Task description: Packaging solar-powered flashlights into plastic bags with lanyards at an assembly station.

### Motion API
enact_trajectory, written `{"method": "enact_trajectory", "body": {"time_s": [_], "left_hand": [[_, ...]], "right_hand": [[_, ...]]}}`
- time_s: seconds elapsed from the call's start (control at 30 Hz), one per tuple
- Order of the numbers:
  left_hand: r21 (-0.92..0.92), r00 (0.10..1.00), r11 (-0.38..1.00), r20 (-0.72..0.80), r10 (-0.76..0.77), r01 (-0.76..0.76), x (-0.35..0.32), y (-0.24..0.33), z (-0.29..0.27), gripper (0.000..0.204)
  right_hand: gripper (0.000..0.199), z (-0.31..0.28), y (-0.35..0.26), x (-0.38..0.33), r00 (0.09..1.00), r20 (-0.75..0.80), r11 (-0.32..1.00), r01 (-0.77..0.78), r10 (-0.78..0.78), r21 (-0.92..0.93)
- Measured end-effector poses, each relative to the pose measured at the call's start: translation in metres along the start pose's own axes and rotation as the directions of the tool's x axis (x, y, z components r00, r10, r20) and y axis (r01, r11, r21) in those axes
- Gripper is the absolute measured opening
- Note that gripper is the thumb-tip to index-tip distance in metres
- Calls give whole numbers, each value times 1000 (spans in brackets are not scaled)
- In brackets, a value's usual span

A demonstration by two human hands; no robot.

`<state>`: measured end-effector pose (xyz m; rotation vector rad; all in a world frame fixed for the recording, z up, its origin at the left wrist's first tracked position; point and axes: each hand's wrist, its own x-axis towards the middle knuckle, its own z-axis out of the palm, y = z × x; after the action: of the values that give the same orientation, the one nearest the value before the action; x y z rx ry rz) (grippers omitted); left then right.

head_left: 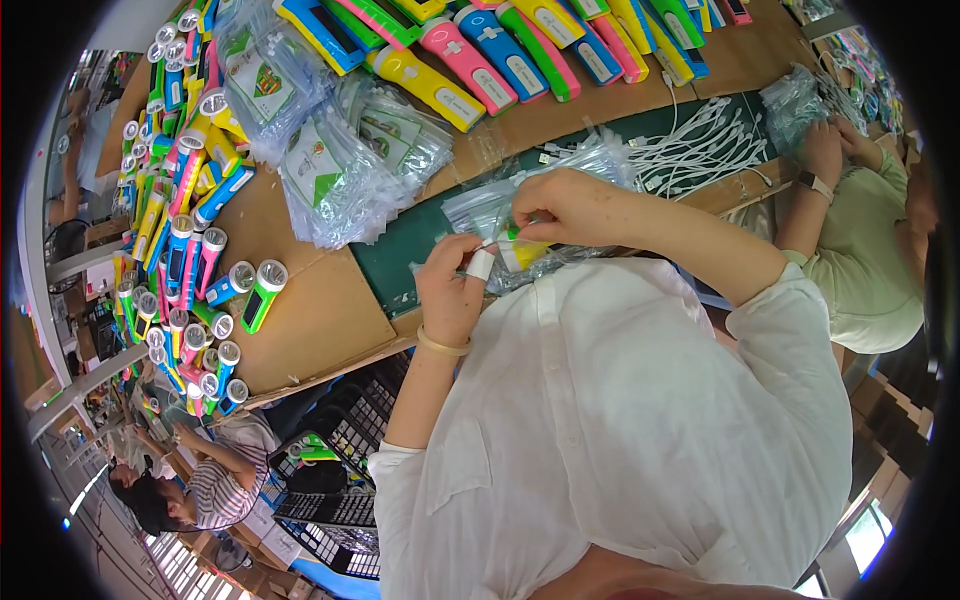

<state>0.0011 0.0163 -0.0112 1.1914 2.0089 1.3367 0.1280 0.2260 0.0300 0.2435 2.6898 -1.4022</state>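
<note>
My left hand [450,290] is closed, its thumb and fingers pinching a small white piece [481,264] whose kind I cannot make out. Close by on the right, my right hand [570,208] is also closed, with its fingertips pinched at the edge of a clear plastic bag [515,275]. Inside the bag, a yellow and green flashlight [520,252] shows in part, between and below my hands. A pale strip runs from one hand to the other. Under and beyond my right hand lie flat clear zip bags [480,207] on the green tabletop [385,270].
White charging cables [695,150] lie in a bundle at the right. Filled printed bags [340,170] are piled at the left. Colourful flashlights [465,65] line the far side, and more [265,290] crowd the left. Black crates [335,500] stand below. A co-worker [860,250] works at the right.
</note>
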Motion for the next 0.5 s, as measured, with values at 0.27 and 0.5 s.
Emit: {"method": "enact_trajectory", "body": {"time_s": [0.27, 0.5], "left_hand": [[-144, 994, 990, -111, -13, -4, -5, 10, 10, 14], [-192, 992, 978, -108, 67, -87, -1, 12, 5, 10]], "right_hand": [[19, -4, -4, 12, 987, 160, 885, -61, -15, 462], [18, 3, -7, 0, 984, 6, 980, 177, -178, 87]]}}
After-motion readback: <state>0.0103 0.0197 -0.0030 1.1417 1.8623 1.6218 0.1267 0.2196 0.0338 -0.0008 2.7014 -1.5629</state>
